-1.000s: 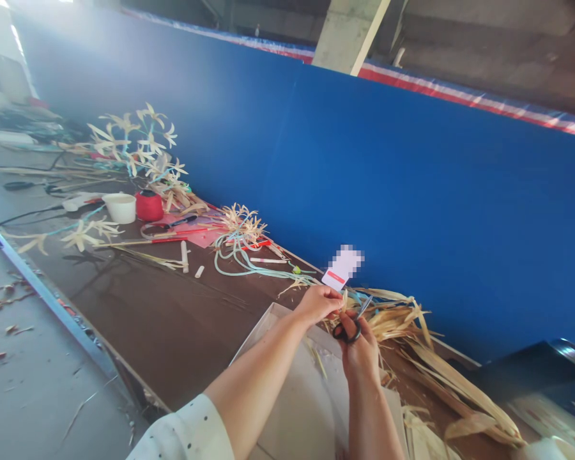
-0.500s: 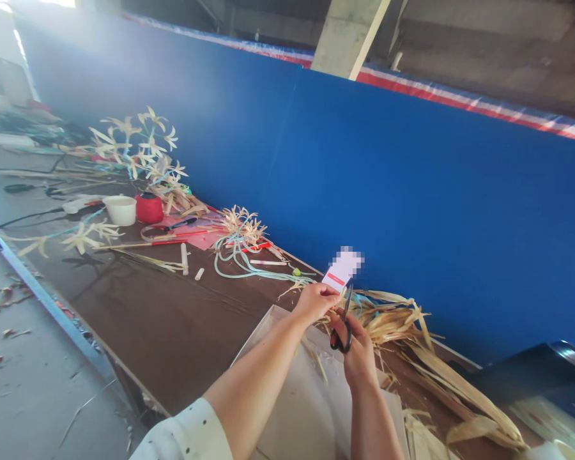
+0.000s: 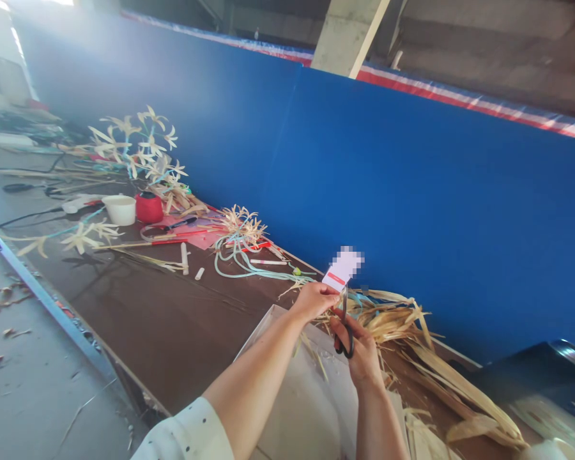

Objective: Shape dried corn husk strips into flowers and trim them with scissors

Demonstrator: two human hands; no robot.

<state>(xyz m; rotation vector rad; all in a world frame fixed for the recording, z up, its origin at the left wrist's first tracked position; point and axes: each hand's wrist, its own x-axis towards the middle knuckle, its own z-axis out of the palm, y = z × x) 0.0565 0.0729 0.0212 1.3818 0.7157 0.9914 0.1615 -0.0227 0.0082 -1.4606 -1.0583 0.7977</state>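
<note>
My left hand (image 3: 315, 300) pinches the lower end of a white card with a red stripe (image 3: 336, 278); the card's top is blurred out. In my right hand (image 3: 361, 354) are black-handled scissors (image 3: 345, 342), their blades pointing up beside the card's lower right edge. Whether the blades touch the card, I cannot tell. Beneath both forearms lies a pale shallow tray or board (image 3: 297, 396). Dried corn husks (image 3: 393, 319) are heaped just right of the scissors.
Pale blue-green cords (image 3: 230, 265), husk flowers (image 3: 244, 225), a red thread spool (image 3: 149, 207) and a white cup (image 3: 120, 211) lie farther left on the brown table (image 3: 172, 326). A blue partition (image 3: 364, 172) rises along the back. Long husks (image 3: 464, 396) spread at the right.
The scissors have turned a little more upright and sit slightly lower and to the right with my right hand. My left hand and the card have barely moved.
</note>
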